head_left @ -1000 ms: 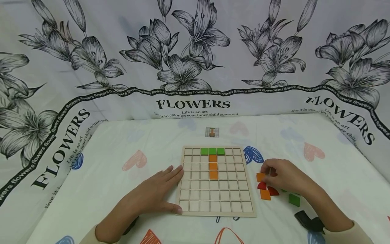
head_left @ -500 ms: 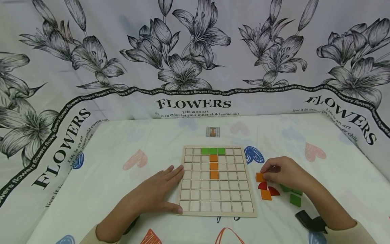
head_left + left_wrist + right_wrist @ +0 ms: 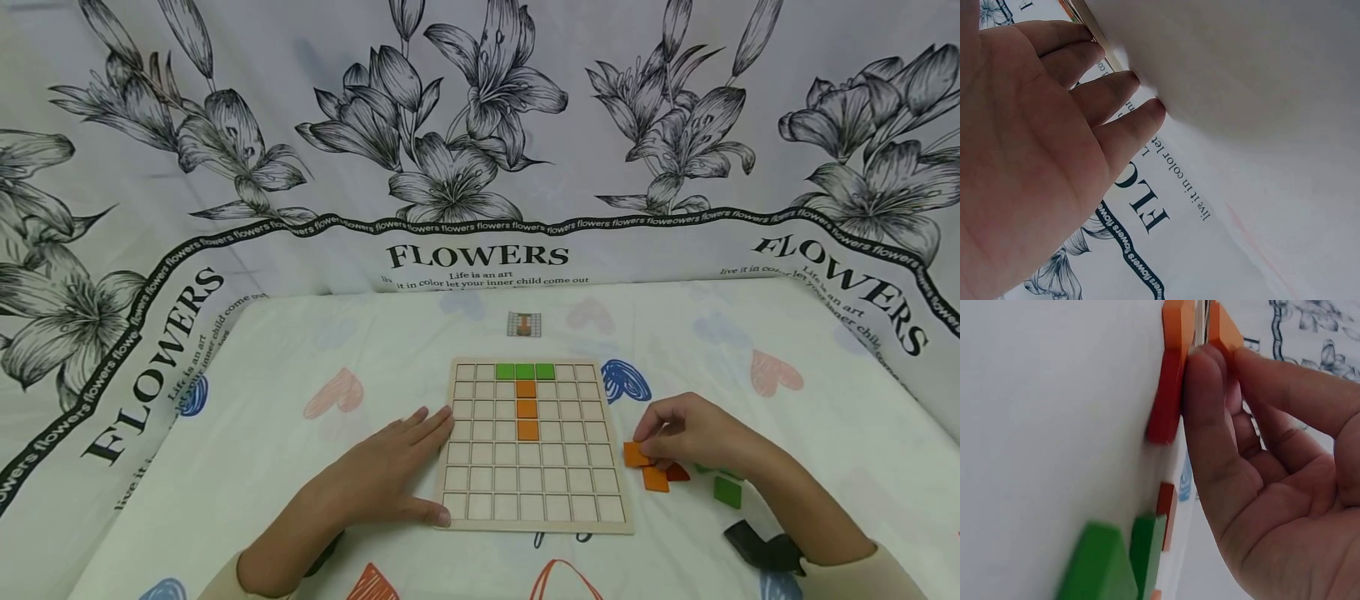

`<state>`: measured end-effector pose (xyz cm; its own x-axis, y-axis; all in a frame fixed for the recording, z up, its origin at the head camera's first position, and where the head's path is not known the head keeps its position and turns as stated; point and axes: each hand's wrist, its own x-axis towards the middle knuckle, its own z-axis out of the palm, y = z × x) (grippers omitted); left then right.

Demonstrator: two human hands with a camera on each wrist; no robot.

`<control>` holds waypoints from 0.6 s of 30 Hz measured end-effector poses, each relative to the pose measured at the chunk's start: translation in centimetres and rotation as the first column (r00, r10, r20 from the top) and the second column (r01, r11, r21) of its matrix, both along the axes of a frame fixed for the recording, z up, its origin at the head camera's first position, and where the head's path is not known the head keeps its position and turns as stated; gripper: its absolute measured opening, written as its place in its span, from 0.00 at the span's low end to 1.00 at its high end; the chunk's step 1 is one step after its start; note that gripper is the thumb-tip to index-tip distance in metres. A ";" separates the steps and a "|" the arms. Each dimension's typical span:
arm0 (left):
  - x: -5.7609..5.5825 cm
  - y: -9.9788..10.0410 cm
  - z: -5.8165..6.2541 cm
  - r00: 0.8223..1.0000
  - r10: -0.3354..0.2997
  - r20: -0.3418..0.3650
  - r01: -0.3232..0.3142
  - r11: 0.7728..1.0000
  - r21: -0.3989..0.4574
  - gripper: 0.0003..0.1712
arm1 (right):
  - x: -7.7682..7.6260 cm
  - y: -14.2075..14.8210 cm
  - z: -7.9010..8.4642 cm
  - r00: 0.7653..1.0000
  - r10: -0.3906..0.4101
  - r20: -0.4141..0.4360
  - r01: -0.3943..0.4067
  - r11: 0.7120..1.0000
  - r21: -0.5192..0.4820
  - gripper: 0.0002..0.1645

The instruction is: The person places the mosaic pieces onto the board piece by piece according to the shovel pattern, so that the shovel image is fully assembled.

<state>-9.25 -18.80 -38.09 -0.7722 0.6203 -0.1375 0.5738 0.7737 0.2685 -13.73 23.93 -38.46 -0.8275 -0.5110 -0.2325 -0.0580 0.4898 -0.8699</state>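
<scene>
My right wrist view is showing my right hand pinching an orange tile, fingers clamped; my left hand, fingers straight, is steadying the grid board.

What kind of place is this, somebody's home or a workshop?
Probably a makeshift tabletop set-up: a flower-printed sheet hangs as backdrop, a heart-patterned cloth covers the table, and a wooden grid board lies between the hands.

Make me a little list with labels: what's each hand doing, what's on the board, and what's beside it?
left hand: lies flat with straight fingers against the left edge of the board
right hand: pinches an orange tile, just right of the board
on the board: three green tiles in the top row, three orange tiles in a column below them
loose pieces: orange square, red piece, green square, on the cloth
</scene>
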 end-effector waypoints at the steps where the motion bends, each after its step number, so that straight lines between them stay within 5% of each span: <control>1: 0.0 0.0 0.0 1.000 0.002 0.000 -0.002 1.000 -0.003 0.66 | 0.0 -0.1 0.0 1.000 0.014 0.015 -0.014 1.000 -0.010 0.03; 8: 0.0 0.0 0.1 1.000 -0.003 0.003 0.003 1.000 0.009 0.66 | -0.1 -0.8 -0.3 0.997 0.079 -0.004 -0.079 0.997 -0.022 0.02; 18: 0.1 0.0 0.2 1.000 -0.008 0.000 0.008 1.000 0.011 0.65 | 0.0 -2.3 -0.2 0.998 0.056 0.030 -0.055 0.998 -0.032 0.04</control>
<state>-9.12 -18.82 -37.86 -0.7669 0.6283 -0.1307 0.5802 0.7659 0.2772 -13.76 21.60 -38.63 -0.7906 -0.5633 -0.2402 -0.0576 0.4588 -0.8866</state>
